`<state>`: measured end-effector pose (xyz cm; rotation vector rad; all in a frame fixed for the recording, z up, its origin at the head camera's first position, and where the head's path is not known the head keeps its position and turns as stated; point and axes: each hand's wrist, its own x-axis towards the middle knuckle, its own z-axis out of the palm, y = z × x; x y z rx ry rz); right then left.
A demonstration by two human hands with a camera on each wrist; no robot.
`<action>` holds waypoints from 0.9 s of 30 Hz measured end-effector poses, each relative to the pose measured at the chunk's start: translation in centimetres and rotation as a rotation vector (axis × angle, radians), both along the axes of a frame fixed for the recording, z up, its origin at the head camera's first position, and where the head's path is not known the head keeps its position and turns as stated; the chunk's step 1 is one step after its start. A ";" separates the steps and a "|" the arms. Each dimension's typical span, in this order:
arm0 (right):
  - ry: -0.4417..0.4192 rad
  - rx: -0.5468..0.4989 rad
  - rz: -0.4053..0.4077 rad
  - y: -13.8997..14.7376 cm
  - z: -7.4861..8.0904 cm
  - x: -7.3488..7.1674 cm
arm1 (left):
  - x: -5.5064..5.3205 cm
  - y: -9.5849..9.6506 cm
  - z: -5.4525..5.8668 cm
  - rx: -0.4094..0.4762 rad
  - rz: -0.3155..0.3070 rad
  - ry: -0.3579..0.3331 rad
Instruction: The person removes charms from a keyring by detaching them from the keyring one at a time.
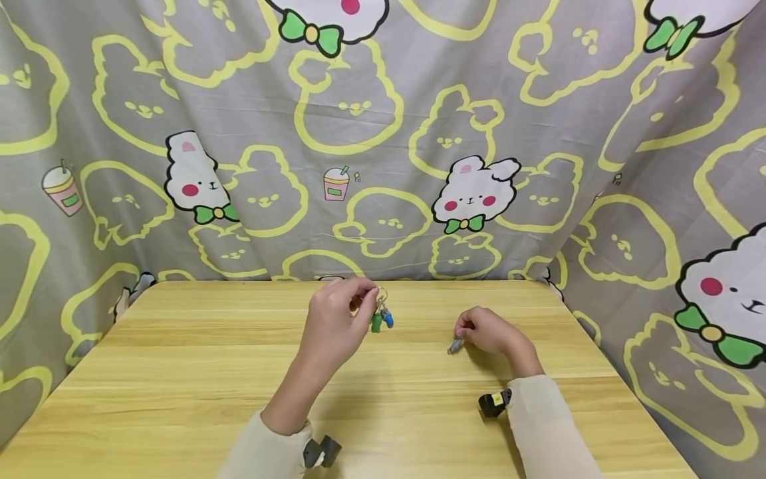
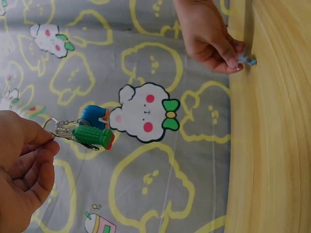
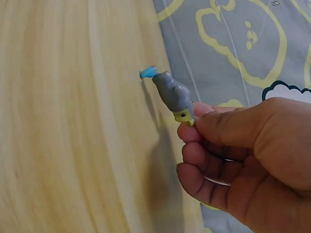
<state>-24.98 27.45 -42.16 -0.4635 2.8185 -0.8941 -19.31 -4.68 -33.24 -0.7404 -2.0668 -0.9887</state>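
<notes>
My left hand [image 1: 337, 318] pinches the metal ring of a keychain between thumb and forefinger, above the table. From the ring hang a green charm [image 2: 92, 136] with a bumpy surface and red end, and a blue charm [image 2: 95, 116] with an orange part; short silver chains join them. To the right, my right hand [image 1: 487, 330] holds a small grey bird figurine [image 3: 173, 92] by its yellow head, between thumb and fingers. The figurine's bright blue tail end [image 3: 148, 72] points away from the hand, close over the wood.
The light wooden table [image 1: 197, 372] spans the space below both hands. Behind it and at both sides hangs a grey curtain [image 1: 371, 226] with yellow outlines and white rabbits. A small black camera sits on the left wrist [image 1: 320, 452] and another on the right wrist [image 1: 494, 403].
</notes>
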 end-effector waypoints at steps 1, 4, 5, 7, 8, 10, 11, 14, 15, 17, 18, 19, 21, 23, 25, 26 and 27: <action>0.003 0.004 -0.004 0.0 -0.1 0.0 | 0.0 0.0 0.0 -0.001 0.000 0.000; 0.017 0.017 -0.020 0.0 -0.3 -0.1 | 0.0 0.1 0.0 -0.001 0.001 0.000; 0.019 0.023 -0.025 0.0 -0.4 -0.1 | 0.0 0.1 0.0 -0.001 0.003 0.001; 0.023 0.036 -0.032 0.1 -0.6 -0.3 | 0.0 0.1 -0.1 -0.004 0.004 0.001; 0.023 0.039 -0.036 0.1 -0.6 -0.3 | 0.0 0.1 -0.1 -0.005 0.004 0.002; 0.020 0.044 -0.045 0.1 -0.8 -0.4 | 0.1 0.1 -0.1 -0.009 0.001 0.005; 0.022 0.044 -0.045 0.1 -0.8 -0.5 | 0.1 0.1 -0.1 -0.011 0.001 0.007; 0.023 0.041 -0.054 0.0 -0.8 -0.6 | 0.0 0.2 -0.2 -0.017 -0.002 0.013; 0.026 0.040 -0.053 0.0 -0.8 -0.6 | 0.0 0.2 -0.2 -0.019 -0.003 0.012; 0.036 0.041 -0.051 0.0 -0.7 -0.6 | 0.0 0.2 -0.2 -0.021 -0.006 0.012; 0.040 0.042 -0.058 0.0 -0.7 -0.6 | 0.0 0.2 -0.2 -0.022 -0.008 0.012; 0.043 0.044 -0.062 0.0 -0.6 -0.6 | 0.0 0.2 -0.2 -0.025 -0.009 0.007; 0.056 0.054 -0.060 0.1 -0.6 -0.6 | 0.1 0.3 -0.2 -0.029 -0.010 -0.002; 0.060 0.060 -0.068 0.1 -0.5 -0.6 | 0.1 0.3 -0.2 -0.034 -0.009 -0.010; 0.058 0.061 -0.070 0.1 -0.4 -0.6 | 0.1 0.3 -0.2 -0.042 -0.006 -0.022; 0.058 0.061 -0.070 0.1 -0.3 -0.6 | 0.1 0.3 -0.2 -0.044 -0.006 -0.023; 0.058 0.062 -0.066 0.1 -0.1 -0.6 | 0.1 0.3 -0.2 -0.044 -0.006 -0.024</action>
